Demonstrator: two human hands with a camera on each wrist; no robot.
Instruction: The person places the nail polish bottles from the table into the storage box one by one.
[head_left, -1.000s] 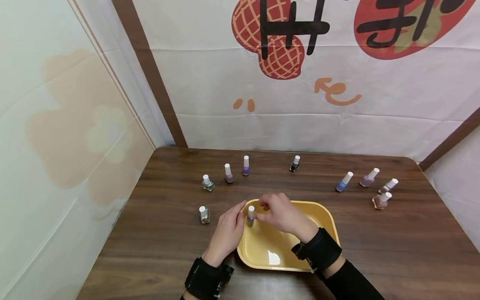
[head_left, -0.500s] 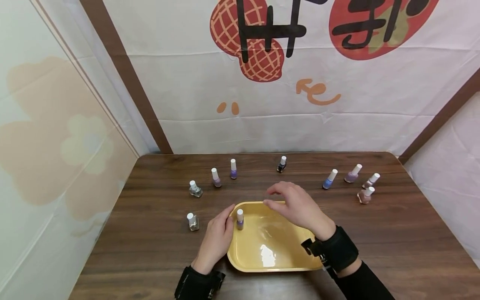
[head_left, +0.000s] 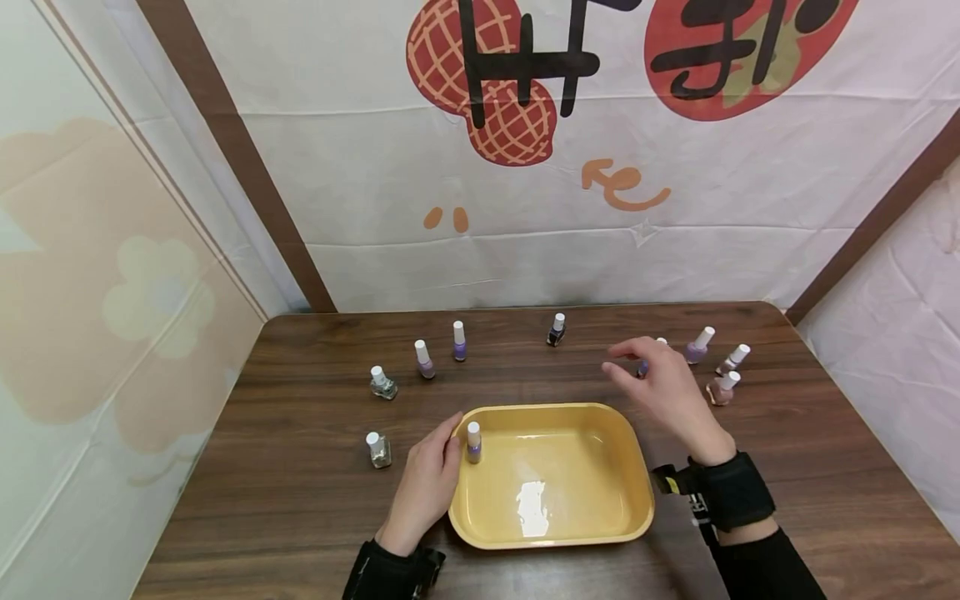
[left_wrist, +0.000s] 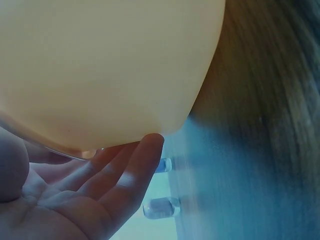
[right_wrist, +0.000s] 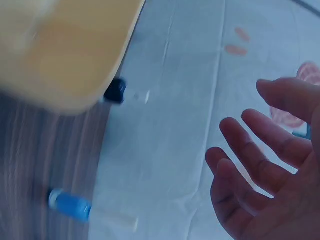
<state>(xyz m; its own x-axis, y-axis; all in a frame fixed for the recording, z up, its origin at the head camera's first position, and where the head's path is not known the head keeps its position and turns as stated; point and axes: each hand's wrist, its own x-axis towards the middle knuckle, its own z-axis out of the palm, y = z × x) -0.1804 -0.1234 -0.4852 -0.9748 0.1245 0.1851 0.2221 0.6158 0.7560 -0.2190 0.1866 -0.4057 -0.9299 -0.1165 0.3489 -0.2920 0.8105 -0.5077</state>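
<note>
My left hand (head_left: 426,483) holds the left side of a yellow plastic tray (head_left: 555,543), its fingers against the outer wall and its thumb at the rim. Inside the tray, by its left wall, stands a purple nail polish bottle (head_left: 474,450) with a white cap. My right hand (head_left: 663,387) is in the air beyond the tray's right back corner, fingers spread and holding nothing. It partly hides a blue nail polish bottle (head_left: 642,367) in the head view; the right wrist view shows that blue bottle (right_wrist: 72,205) whole, apart from the fingers.
Right of that hand stand several bottles, among them a lilac one (head_left: 697,350) and a brownish-pink one (head_left: 721,390). A black bottle (head_left: 555,335) is at the back. Along the left are a purple one (head_left: 460,348), a mauve one (head_left: 425,365) and two glittery silver ones (head_left: 384,387).
My right hand has moved away from the purple bottle in the tray, rightward over the rim to beside the blue bottle. My left hand stays at the tray's side. The head view has shifted.
</note>
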